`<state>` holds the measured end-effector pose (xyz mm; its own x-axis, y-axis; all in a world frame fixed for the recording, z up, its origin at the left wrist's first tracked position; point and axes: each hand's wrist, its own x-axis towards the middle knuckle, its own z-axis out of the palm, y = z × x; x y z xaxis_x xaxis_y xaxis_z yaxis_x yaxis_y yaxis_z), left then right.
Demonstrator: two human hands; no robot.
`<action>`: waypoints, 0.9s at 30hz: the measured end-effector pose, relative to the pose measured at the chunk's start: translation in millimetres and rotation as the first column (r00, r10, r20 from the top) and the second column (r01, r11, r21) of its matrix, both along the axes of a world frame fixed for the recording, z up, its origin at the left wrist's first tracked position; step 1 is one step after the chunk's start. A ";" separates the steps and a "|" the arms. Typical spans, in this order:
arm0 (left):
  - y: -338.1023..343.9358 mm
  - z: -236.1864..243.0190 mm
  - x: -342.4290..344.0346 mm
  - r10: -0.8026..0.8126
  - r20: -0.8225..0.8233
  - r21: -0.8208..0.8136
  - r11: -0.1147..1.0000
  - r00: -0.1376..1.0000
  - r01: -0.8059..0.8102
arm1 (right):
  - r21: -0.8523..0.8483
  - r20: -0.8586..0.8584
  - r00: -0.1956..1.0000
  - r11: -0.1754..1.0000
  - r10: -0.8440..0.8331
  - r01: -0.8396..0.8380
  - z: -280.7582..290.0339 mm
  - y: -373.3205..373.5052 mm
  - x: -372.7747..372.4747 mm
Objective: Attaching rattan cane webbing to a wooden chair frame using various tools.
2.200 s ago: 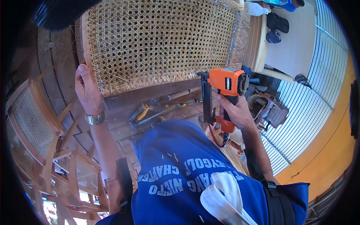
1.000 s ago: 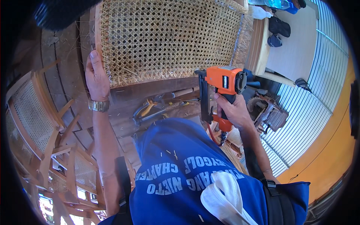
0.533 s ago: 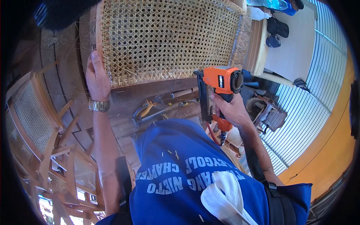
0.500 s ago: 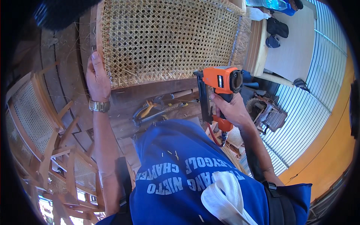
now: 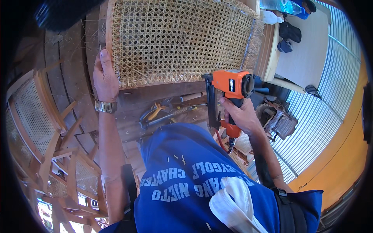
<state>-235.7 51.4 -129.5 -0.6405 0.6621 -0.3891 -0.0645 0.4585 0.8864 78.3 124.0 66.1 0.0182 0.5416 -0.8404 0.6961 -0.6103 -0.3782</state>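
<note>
A woven cane panel in a wooden frame (image 5: 182, 42) lies in front of me, with frayed cane ends along its near and right edges. My left hand (image 5: 105, 79) is closed on the frame's left side near its front corner, thumb on top. In my right hand (image 5: 241, 115) is an orange and black pneumatic stapler (image 5: 229, 83), held upright by its handle. The stapler's nose is by the panel's near edge; whether they touch I cannot tell. A red hose runs down from the handle's base.
A hand saw with a yellow handle (image 5: 156, 112) and other tools lie on the boards before me. Cane-backed chair frames (image 5: 37, 105) stand at left. To the right are a pale tabletop (image 5: 307, 50) with a bottle and dark pouches, a dusty machine (image 5: 281, 122) and corrugated sheeting.
The panel has shifted slightly right and away from me, and my left hand has moved with it. My right hand and the stapler are nearly in the same place.
</note>
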 end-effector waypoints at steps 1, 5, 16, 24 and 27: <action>0.5 0.9 0.3 -0.009 0.005 -0.026 1.000 1.000 0.009 | -0.003 0.034 0.999 1.000 0.029 -0.029 -1.6 -0.8 0.6; 0.2 -2.0 1.1 0.021 0.001 -0.007 1.000 1.000 -0.021 | -0.040 0.076 0.996 0.999 0.040 -0.037 0.3 3.0 -4.4; -4.8 -9.5 -0.9 0.029 0.017 0.000 1.000 0.999 -0.029 | -0.016 -0.015 0.999 0.999 0.030 -0.030 1.9 6.0 -1.4; -3.8 -6.6 -2.3 -0.003 0.044 -0.021 1.000 0.999 0.004 | -0.009 -0.025 1.000 1.000 0.018 -0.019 1.2 -0.1 -10.8; -2.0 -4.9 -1.3 -0.005 0.019 -0.019 1.000 1.000 0.005 | -0.045 0.050 0.995 0.995 0.090 -0.088 2.9 5.8 -15.2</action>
